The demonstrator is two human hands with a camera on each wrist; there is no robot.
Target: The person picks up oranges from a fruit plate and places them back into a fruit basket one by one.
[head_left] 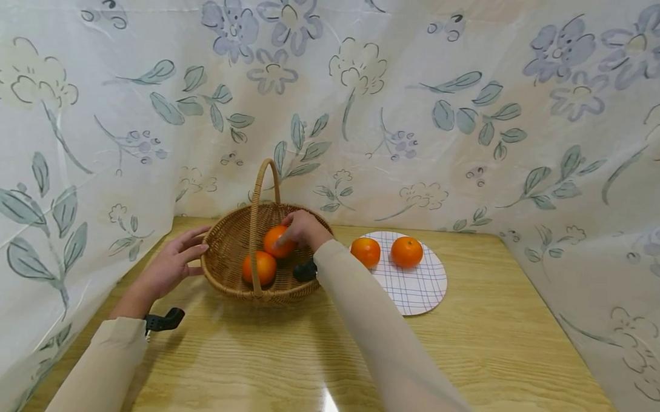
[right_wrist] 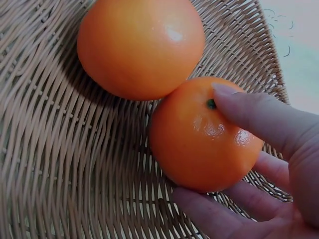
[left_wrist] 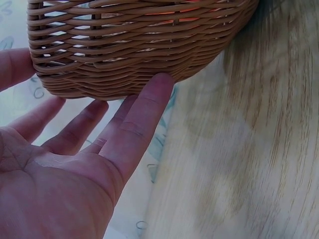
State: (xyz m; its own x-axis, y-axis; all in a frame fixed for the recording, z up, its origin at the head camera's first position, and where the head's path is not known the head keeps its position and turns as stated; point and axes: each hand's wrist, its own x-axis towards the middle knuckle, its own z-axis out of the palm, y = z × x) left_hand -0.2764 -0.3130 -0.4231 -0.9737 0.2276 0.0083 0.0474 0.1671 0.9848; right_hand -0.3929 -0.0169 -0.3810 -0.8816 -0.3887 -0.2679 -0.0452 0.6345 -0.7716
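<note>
A brown wicker basket [head_left: 223,241] with a tall arched handle stands on the table and has two oranges in it. Inside it, my right hand [head_left: 308,228] grips one orange [right_wrist: 194,139], the thumb by its green stem end and the fingers around the lower side. The second orange [right_wrist: 139,45] lies against the held one, just behind the handle in the head view. At the basket's left side is my left hand [head_left: 171,266], its fairly straight fingers [left_wrist: 142,117] touching the woven wall from outside.
Right of the basket lies a round white checked mat [head_left: 409,290]. One orange [head_left: 407,252] rests on it, and another orange [head_left: 366,252] sits at its left part, near my right sleeve. A floral cloth [head_left: 377,110] hangs behind the wooden table [head_left: 495,333].
</note>
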